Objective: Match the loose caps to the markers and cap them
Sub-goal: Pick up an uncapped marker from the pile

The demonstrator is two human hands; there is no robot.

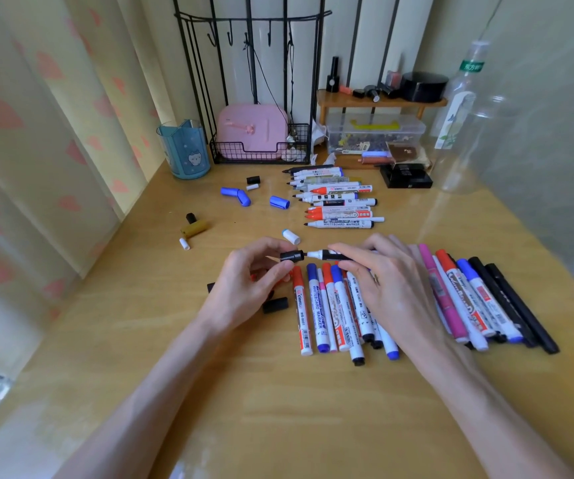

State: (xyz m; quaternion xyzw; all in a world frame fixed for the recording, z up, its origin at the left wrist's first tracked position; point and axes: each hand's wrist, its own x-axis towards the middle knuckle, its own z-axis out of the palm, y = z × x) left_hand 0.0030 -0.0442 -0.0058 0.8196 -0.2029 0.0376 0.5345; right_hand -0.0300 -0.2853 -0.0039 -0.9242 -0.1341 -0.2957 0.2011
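Observation:
My left hand (247,281) pinches a black cap (291,256), its mouth facing right. My right hand (382,281) holds a white-and-black marker (323,254) whose tip sits just at the cap's mouth. Capped markers (330,305) lie in a row under my hands, with more capped markers (486,299) fanned out at the right. Uncapped markers (337,198) lie stacked farther back. Loose caps are scattered: blue caps (237,194), a blue cap (279,201), a white cap (291,236), a gold cap (194,229), black caps (275,304).
Along the back of the wooden desk (278,392) stand a blue pen cup (185,150), a wire rack holding a pink case (252,131), a clear storage box (372,133), a small shelf (378,100) and a plastic bottle (458,108). A curtain hangs at the left.

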